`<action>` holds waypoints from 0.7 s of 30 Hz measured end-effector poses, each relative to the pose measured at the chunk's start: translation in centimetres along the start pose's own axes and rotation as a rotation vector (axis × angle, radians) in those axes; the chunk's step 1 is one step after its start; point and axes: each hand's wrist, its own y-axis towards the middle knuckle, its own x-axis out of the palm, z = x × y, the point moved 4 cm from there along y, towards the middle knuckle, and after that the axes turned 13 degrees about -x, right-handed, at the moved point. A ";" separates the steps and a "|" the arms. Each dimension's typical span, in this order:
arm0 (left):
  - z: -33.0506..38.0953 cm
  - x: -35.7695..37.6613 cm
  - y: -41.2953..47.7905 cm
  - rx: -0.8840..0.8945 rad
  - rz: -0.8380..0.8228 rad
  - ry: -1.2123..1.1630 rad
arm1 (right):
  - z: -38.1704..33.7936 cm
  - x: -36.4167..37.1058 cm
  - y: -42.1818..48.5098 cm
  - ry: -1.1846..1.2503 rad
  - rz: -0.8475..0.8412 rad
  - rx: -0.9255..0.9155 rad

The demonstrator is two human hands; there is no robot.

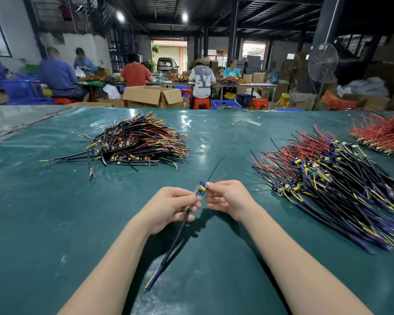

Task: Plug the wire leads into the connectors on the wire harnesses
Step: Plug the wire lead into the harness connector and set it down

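Observation:
My left hand (173, 206) pinches a black sheathed cable (172, 244) near its upper end; its blue and yellow leads splay out at the low end toward me. My right hand (225, 197) grips a small circuit board (201, 188) with a yellow and blue component, held between the two hands just above the green mat. A thin black lead (215, 167) and a red lead (222, 177) stick up from the board past my right fingers. Whether the cable's leads sit in the board's connector is hidden by my fingertips.
A pile of black cables with coloured leads (137, 142) lies at the left. A larger heap of boards with red and black wires (328, 176) lies at the right, and a red-wire bundle (382, 135) far right. Several people work at benches behind the green table (55, 223).

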 end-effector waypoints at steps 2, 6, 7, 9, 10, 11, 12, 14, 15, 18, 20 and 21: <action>-0.2 0.3 -0.1 -0.033 -0.064 0.019 | 0.3 0.0 0.0 0.032 0.014 0.028; -0.6 0.4 0.0 -0.067 -0.074 0.047 | 0.2 0.0 0.2 0.070 0.068 0.024; -0.6 0.4 0.0 -0.071 -0.073 0.051 | 0.2 0.0 0.2 0.071 0.082 0.013; -0.6 0.5 0.2 -0.074 -0.077 0.057 | 0.2 0.1 0.2 0.063 0.112 -0.011; -0.6 0.5 0.2 -0.075 -0.079 0.060 | 0.2 0.1 0.2 0.059 0.135 -0.025; -0.6 0.5 0.2 -0.077 -0.081 0.065 | 0.3 0.0 0.2 0.065 0.166 -0.039; -0.7 0.5 0.2 -0.080 -0.087 0.071 | 0.3 -0.1 0.2 0.087 0.206 -0.051; -0.7 0.4 0.1 -0.087 -0.106 0.083 | 0.5 -0.5 0.4 0.149 0.294 -0.069; -0.6 0.4 0.0 -0.092 -0.117 0.088 | 0.6 -0.6 0.5 0.173 0.328 -0.076; -0.6 0.3 -0.2 -0.102 -0.141 0.107 | 0.6 -0.8 0.7 0.184 0.372 -0.106; -0.6 0.4 -0.4 -0.109 -0.169 0.126 | 0.4 -1.5 0.9 0.191 0.421 -0.126; -0.6 0.5 -0.5 -0.116 -0.188 0.141 | 0.4 -2.1 0.9 0.205 0.454 -0.131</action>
